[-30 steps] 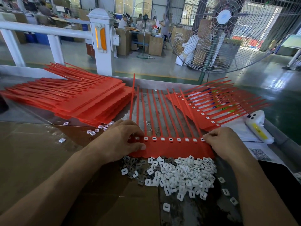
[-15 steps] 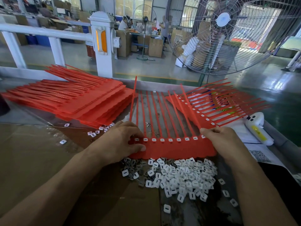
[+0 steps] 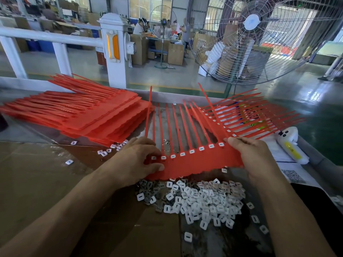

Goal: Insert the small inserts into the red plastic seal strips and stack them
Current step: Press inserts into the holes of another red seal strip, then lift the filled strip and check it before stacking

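Hands grip one red strip (image 3: 194, 162) at its two ends: the left hand (image 3: 137, 160) pinches the left end, thumb on the flat band and fingers curled over the top edge near the first inserts; the right hand (image 3: 254, 156) clasps the right end, fingers wrapped over the upper corner. That right end is raised off the table (image 3: 37, 182), so the band tilts up from left to right, and its scalloped lower edge hangs just above the white pile (image 3: 200, 201) of loose inserts. A row of white inserts (image 3: 191, 151) sits in the sockets along the band's upper edge. The strip's thin tails fan away from the person; the leftmost one stands up steeply, and one near the right crosses over the right stack (image 3: 246, 117).

Left stack (image 3: 89, 115) of red strips lies far left, its near edge just beside the left hand, with a few stray inserts (image 3: 104, 153) at its foot. The right stack lies behind the right hand, tails pointing right past the table's edge. A white handheld device (image 3: 291, 147) lies near the right edge, close to the right wrist. Bare brown tabletop spreads out left of the left forearm. Beyond the far table edge stand a white rail (image 3: 111, 51) and a big fan (image 3: 250, 34)
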The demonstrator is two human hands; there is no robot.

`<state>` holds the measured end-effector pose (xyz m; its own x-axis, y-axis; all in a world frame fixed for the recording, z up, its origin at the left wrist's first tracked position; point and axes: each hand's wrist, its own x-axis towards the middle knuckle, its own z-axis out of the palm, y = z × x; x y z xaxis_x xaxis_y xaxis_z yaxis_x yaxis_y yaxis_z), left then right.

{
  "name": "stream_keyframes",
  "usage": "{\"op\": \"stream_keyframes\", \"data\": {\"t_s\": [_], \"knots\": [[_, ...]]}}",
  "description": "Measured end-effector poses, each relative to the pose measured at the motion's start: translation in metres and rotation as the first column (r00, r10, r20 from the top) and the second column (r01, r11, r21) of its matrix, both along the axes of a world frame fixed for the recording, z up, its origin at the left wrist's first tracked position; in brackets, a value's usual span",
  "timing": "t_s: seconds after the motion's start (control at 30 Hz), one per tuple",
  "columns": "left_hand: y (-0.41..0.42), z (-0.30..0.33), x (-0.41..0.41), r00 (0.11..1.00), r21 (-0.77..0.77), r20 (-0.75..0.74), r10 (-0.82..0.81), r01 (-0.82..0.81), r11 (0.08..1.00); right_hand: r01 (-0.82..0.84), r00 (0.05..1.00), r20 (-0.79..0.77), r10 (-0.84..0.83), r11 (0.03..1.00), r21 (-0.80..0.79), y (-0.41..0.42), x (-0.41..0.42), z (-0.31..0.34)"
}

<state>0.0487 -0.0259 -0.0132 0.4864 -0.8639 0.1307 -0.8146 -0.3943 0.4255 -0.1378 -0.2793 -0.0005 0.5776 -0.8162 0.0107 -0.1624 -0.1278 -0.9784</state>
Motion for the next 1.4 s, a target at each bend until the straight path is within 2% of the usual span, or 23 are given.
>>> {"op": "stream_keyframes", "data": {"t_s": [0.1,0.2,0.27,0.37,0.53,0.67,0.83,1.0,1.23,1.4], "knots": [[-0.001,0.0,0.0,1.0,-0.015,0.004,0.004,-0.004,1.0,-0.075,0.996,0.064,0.064,0.979,0.191,0.003,0.0,0.003],[-0.001,-0.001,0.0,1.0,-0.022,-0.001,0.006,-0.006,1.0,-0.178,0.984,0.02,0.179,0.955,0.236,0.001,-0.002,-0.002],[0.0,-0.001,0.001,1.0,-0.027,-0.017,0.008,-0.008,1.0,-0.227,0.97,-0.036,0.24,0.949,0.218,-0.001,-0.005,-0.004],[0.0,-0.002,0.001,0.999,-0.036,-0.046,0.018,-0.02,0.999,-0.222,0.973,-0.032,0.23,0.96,0.168,-0.003,-0.005,-0.007],[-0.001,-0.001,-0.001,0.997,-0.055,-0.062,0.037,-0.04,0.998,-0.182,0.982,0.068,0.177,0.979,0.092,0.001,0.001,-0.005],[-0.001,-0.002,-0.002,0.993,-0.114,-0.098,0.06,-0.071,0.991,-0.131,0.975,0.175,0.137,0.99,-0.044,0.003,0.001,-0.001],[-0.001,-0.004,0.0,0.954,-0.242,-0.275,0.121,-0.19,0.952,-0.116,0.959,0.249,0.135,0.989,-0.087,0.001,0.002,-0.003],[-0.003,-0.002,0.003,0.868,-0.318,-0.473,0.149,-0.327,0.89,-0.097,0.944,0.317,0.09,0.995,0.006,-0.004,0.003,-0.003],[-0.006,-0.003,0.005,0.813,-0.526,-0.581,-0.039,-0.339,0.78,-0.157,0.962,0.237,0.138,0.986,0.063,-0.004,0.0,-0.003],[-0.004,-0.004,0.011,0.847,-0.545,-0.532,-0.002,-0.341,0.766,-0.231,0.971,0.08,0.227,0.971,0.059,0.0,-0.003,-0.003]]}}
